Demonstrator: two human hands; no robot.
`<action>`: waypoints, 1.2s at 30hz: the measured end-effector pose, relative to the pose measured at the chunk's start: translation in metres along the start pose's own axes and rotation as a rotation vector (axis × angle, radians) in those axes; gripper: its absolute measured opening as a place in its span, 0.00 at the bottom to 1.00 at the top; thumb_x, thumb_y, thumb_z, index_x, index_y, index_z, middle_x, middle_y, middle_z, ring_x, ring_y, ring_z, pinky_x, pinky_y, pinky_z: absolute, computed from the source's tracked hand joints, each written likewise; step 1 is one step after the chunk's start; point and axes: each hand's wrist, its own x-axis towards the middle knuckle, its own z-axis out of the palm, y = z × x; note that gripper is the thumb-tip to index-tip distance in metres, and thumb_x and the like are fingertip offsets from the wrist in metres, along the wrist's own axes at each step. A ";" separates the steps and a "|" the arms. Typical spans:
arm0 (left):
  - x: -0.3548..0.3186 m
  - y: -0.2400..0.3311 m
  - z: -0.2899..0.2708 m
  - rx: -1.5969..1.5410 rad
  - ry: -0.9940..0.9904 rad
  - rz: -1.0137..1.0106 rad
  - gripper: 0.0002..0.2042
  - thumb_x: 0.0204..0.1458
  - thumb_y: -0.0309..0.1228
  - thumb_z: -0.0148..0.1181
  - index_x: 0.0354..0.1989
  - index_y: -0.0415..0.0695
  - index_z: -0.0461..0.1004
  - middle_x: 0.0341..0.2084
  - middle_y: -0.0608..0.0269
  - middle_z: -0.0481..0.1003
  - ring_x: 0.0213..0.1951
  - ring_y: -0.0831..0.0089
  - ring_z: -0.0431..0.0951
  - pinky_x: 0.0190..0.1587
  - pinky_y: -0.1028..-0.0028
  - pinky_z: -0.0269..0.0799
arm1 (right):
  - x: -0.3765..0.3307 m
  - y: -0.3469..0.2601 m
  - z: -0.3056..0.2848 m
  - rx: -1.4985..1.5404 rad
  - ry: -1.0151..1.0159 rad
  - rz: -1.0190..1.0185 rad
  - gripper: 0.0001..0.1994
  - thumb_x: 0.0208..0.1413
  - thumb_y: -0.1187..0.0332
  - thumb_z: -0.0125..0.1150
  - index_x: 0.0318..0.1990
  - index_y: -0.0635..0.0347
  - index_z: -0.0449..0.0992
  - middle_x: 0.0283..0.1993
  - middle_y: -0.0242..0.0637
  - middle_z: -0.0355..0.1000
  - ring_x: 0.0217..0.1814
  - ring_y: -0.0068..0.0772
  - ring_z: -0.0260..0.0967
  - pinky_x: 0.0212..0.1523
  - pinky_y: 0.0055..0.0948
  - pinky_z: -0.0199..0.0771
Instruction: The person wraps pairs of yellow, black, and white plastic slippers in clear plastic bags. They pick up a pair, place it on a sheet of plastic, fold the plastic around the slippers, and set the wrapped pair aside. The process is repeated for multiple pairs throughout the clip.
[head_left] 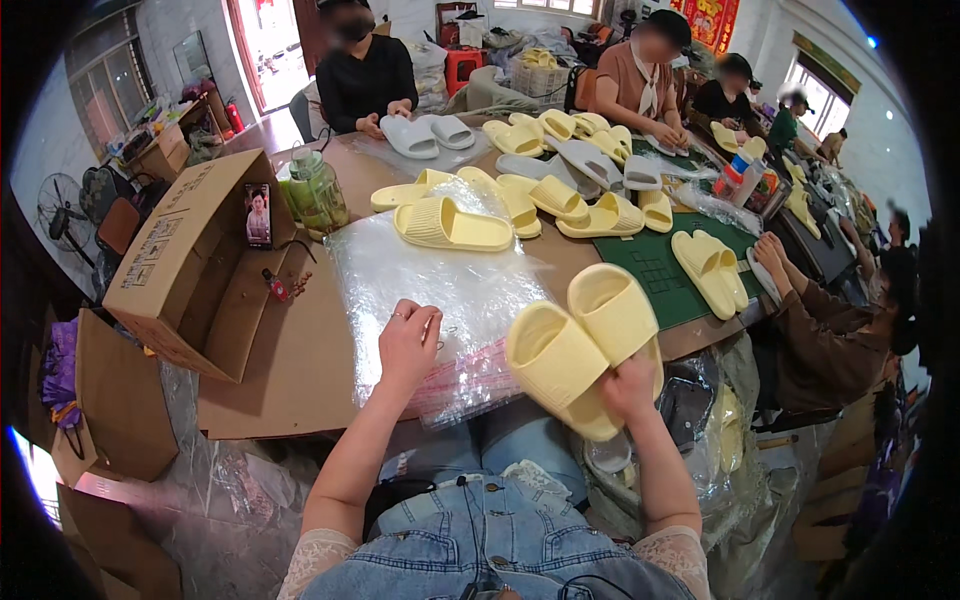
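Note:
My right hand (629,387) grips a pair of pale yellow slide slippers (583,345) by their near side, held side by side above the table's front edge. The grasping fingers are partly hidden behind the slippers. My left hand (408,342) hovers over a stack of clear plastic bags (375,270) with pink strips along the near end. Its fingers are curled together, and whether anything small is pinched in them does not show. Beyond the bags lies a loose yellow slipper (455,228), with several more yellow and grey ones behind it.
At left on the table, an open cardboard box (190,265) has a phone (258,216) propped inside. Beside it stands a large green-tinted jar (316,190). A green mat (640,262) carries another yellow pair (710,272). Several people sit around the table handling slippers.

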 end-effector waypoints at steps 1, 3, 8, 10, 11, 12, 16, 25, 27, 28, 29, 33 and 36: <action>0.001 0.002 -0.001 0.013 0.008 0.015 0.04 0.55 0.30 0.61 0.34 0.45 0.79 0.31 0.59 0.75 0.30 0.59 0.75 0.33 0.64 0.72 | 0.001 -0.018 -0.007 0.023 -0.066 0.000 0.16 0.45 0.67 0.64 0.43 0.60 0.79 0.34 0.46 0.75 0.34 0.52 0.73 0.35 0.45 0.73; 0.004 0.004 -0.003 0.036 0.004 0.088 0.04 0.55 0.30 0.62 0.34 0.45 0.80 0.30 0.60 0.75 0.32 0.59 0.75 0.34 0.64 0.72 | 0.006 -0.040 -0.015 0.052 -0.194 -0.065 0.14 0.47 0.64 0.65 0.41 0.60 0.80 0.32 0.45 0.75 0.31 0.51 0.74 0.33 0.45 0.74; 0.010 0.014 -0.014 -0.022 -0.108 0.182 0.05 0.53 0.32 0.64 0.35 0.46 0.82 0.27 0.60 0.75 0.33 0.59 0.75 0.36 0.64 0.72 | 0.029 -0.064 0.006 0.071 -0.413 -0.092 0.17 0.56 0.57 0.61 0.28 0.64 0.76 0.26 0.45 0.73 0.28 0.49 0.73 0.31 0.46 0.73; 0.012 0.016 -0.020 -0.071 -0.208 0.147 0.06 0.53 0.33 0.64 0.36 0.46 0.83 0.27 0.59 0.75 0.33 0.59 0.75 0.36 0.64 0.72 | 0.037 -0.066 0.022 0.034 -0.450 -0.099 0.18 0.56 0.55 0.60 0.26 0.64 0.76 0.26 0.45 0.73 0.28 0.50 0.73 0.31 0.46 0.73; 0.014 0.018 -0.023 -0.094 -0.258 0.129 0.07 0.54 0.33 0.63 0.37 0.46 0.83 0.27 0.59 0.75 0.32 0.59 0.76 0.36 0.64 0.72 | 0.042 -0.068 0.028 0.016 -0.468 -0.103 0.19 0.56 0.55 0.59 0.25 0.65 0.75 0.25 0.46 0.73 0.27 0.50 0.73 0.31 0.47 0.72; 0.014 0.019 -0.027 -0.092 -0.276 0.142 0.08 0.54 0.33 0.63 0.39 0.47 0.83 0.27 0.59 0.74 0.32 0.59 0.76 0.35 0.63 0.72 | 0.045 -0.072 0.033 0.061 -0.462 -0.076 0.21 0.56 0.54 0.58 0.24 0.65 0.75 0.25 0.48 0.72 0.28 0.52 0.73 0.31 0.47 0.72; 0.010 0.027 -0.039 -0.034 -0.255 0.227 0.08 0.53 0.32 0.63 0.39 0.47 0.83 0.26 0.59 0.73 0.30 0.60 0.76 0.33 0.65 0.72 | 0.051 -0.066 0.056 0.110 -0.484 0.049 0.21 0.57 0.54 0.58 0.26 0.68 0.75 0.26 0.53 0.73 0.29 0.56 0.72 0.32 0.50 0.72; -0.007 0.062 -0.035 -0.011 -0.234 0.436 0.08 0.53 0.29 0.63 0.40 0.45 0.82 0.25 0.58 0.73 0.30 0.59 0.77 0.33 0.64 0.74 | 0.036 -0.080 0.092 0.172 -0.373 0.109 0.20 0.56 0.56 0.61 0.24 0.67 0.74 0.27 0.55 0.74 0.31 0.58 0.74 0.34 0.51 0.73; -0.010 0.071 -0.038 -0.076 -0.301 0.447 0.09 0.54 0.28 0.62 0.43 0.46 0.81 0.27 0.59 0.75 0.31 0.58 0.78 0.33 0.65 0.74 | 0.044 -0.076 0.098 0.103 -0.375 0.183 0.18 0.55 0.57 0.62 0.25 0.66 0.75 0.28 0.54 0.74 0.31 0.58 0.74 0.34 0.51 0.73; -0.012 0.076 -0.038 -0.130 -0.322 0.454 0.09 0.54 0.28 0.61 0.44 0.46 0.80 0.28 0.59 0.75 0.32 0.58 0.78 0.34 0.65 0.74 | 0.046 -0.078 0.095 0.117 -0.422 0.182 0.17 0.55 0.57 0.63 0.26 0.65 0.75 0.28 0.54 0.74 0.33 0.58 0.74 0.35 0.51 0.72; -0.014 0.082 -0.039 -0.185 -0.343 0.461 0.10 0.54 0.28 0.61 0.44 0.46 0.80 0.29 0.59 0.76 0.33 0.58 0.78 0.34 0.65 0.75 | 0.044 -0.075 0.103 0.149 -0.350 0.073 0.16 0.55 0.58 0.63 0.27 0.64 0.75 0.29 0.53 0.73 0.34 0.57 0.74 0.36 0.50 0.72; -0.025 0.099 -0.041 -0.267 -0.397 0.495 0.10 0.54 0.28 0.61 0.45 0.46 0.80 0.32 0.57 0.77 0.35 0.57 0.79 0.37 0.65 0.75 | 0.048 -0.083 0.121 0.186 -0.423 -0.008 0.11 0.55 0.60 0.60 0.33 0.59 0.75 0.33 0.48 0.71 0.40 0.52 0.72 0.41 0.45 0.72; -0.038 0.102 -0.039 -0.395 -0.533 0.496 0.12 0.55 0.28 0.61 0.47 0.46 0.80 0.33 0.56 0.77 0.34 0.56 0.79 0.37 0.64 0.74 | 0.068 -0.092 0.111 0.059 -0.328 -0.280 0.19 0.61 0.55 0.54 0.32 0.66 0.76 0.31 0.54 0.73 0.38 0.56 0.73 0.41 0.48 0.72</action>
